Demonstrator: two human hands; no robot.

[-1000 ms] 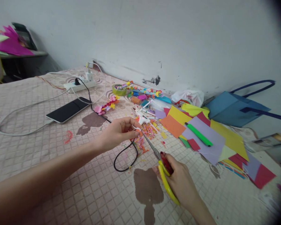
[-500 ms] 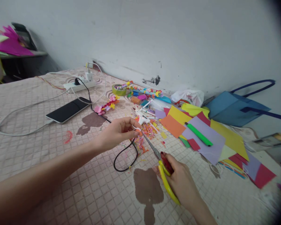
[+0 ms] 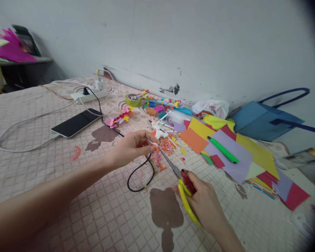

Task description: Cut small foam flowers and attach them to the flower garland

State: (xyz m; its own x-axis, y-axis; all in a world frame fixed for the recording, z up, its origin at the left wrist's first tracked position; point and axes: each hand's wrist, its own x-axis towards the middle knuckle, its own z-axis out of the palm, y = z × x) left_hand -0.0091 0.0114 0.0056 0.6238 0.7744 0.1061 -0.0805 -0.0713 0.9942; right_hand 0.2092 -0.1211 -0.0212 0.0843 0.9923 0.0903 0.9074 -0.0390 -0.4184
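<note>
Between the thumb and fingers of my left hand [image 3: 135,147] is a small orange and white piece of paper [image 3: 155,146], partly covered by the fingertips. My right hand [image 3: 204,201] is wrapped round the yellow and red handles of a pair of scissors [image 3: 176,170]. The blades point up and left, their tips at the orange piece; they look nearly closed. A black cord [image 3: 131,189] loops on the cloth just below my left hand. Behind the fingertips lie many small paper scraps [image 3: 168,145] and a white glue gun [image 3: 160,133].
Coloured paper sheets [image 3: 231,147] with a green cutter [image 3: 223,149] on top lie to the right, before a blue bag [image 3: 265,120]. A phone [image 3: 76,123], a power strip [image 3: 89,96] and cables are at left. Green tape [image 3: 133,100] and decorated sticks [image 3: 160,101] lie near the wall.
Almost nothing differs. The scissors and my right hand have shifted very slightly; my left hand keeps its pinch on the orange and white piece.
</note>
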